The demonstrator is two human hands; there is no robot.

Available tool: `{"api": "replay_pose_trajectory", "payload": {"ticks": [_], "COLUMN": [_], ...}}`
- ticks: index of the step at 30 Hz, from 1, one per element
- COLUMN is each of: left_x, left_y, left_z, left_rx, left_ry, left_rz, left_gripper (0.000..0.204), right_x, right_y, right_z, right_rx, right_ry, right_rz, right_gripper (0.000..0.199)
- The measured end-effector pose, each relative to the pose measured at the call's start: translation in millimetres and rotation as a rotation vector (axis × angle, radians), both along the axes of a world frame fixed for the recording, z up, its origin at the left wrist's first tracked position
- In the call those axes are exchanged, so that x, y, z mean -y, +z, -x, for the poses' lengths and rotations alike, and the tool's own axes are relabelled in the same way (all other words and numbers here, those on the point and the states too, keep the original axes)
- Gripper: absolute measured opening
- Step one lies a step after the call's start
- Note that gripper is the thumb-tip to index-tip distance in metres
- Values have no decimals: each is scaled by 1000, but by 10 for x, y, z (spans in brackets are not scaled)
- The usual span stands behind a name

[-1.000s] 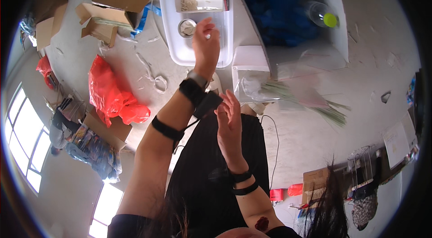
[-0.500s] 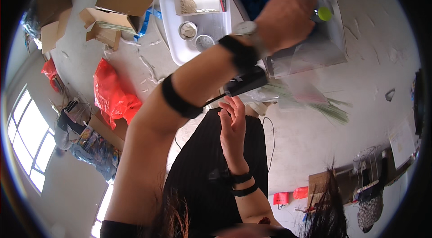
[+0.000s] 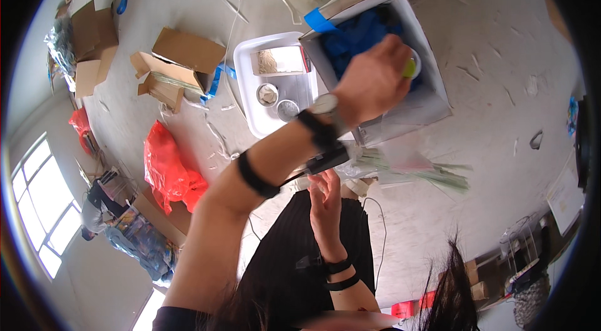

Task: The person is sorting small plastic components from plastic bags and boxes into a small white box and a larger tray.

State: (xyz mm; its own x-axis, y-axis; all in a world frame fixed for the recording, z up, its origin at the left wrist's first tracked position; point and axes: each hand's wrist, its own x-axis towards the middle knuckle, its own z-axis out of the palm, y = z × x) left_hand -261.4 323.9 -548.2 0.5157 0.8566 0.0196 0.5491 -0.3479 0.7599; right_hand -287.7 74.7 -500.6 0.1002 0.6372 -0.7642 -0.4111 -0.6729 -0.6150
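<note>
My left hand [image 3: 375, 80] reaches across, with a watch on its wrist, into a light grey open box [image 3: 429, 49]. Its fingers are curled round a small container with a yellow-green top [image 3: 410, 68], whose body is mostly hidden by the hand. Blue material [image 3: 350, 43] fills the inside of the box. Over my lap, my right hand [image 3: 325, 209] is raised with loosely bent fingers apart and nothing visible in them. Its fingertips are close below a black device [image 3: 327, 159] by my left forearm.
A white tray [image 3: 243, 90] left of the box holds a small carton and two round cups. Thin pale green strips [image 3: 438, 175] lie on the floor at right. Further left are an opened cardboard box [image 3: 188, 49] and a red plastic bag [image 3: 166, 165].
The view has shifted, bringing another box with a yellow oval in at the top. My left hand and the yellow-green-topped container have shifted left over the box. My right hand keeps its pose.
</note>
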Motion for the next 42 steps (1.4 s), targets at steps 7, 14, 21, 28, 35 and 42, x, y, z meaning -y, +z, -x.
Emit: {"api": "replay_pose_trajectory", "payload": {"ticks": [7, 14, 21, 28, 35, 42], "left_x": [-184, -605, -1926, -2214, -788, 1853], "left_y": [944, 1120, 135, -530, -808, -1851], "left_z": [974, 1268, 1609, 1820, 2095, 3000], "left_rx": [235, 474, 406, 235, 100, -260], "left_ry": [338, 562, 673, 889, 1042, 1640], "left_rz": [31, -73, -286, -142, -10, 368], "left_gripper": [38, 30, 24, 41, 40, 60], "right_x": [-113, -114, -204, -200, -171, -87], "right_y": [29, -42, 23, -7, -3, -4], "right_z": [-64, -131, -86, -109, -141, 44], "right_rx": [3, 26, -5, 3, 24, -23], "right_ry": [9, 1, 3, -8, 12, 48], "right_rz": [10, 5, 0, 24, 17, 22], "right_gripper": [48, 46, 45, 45, 45, 45]}}
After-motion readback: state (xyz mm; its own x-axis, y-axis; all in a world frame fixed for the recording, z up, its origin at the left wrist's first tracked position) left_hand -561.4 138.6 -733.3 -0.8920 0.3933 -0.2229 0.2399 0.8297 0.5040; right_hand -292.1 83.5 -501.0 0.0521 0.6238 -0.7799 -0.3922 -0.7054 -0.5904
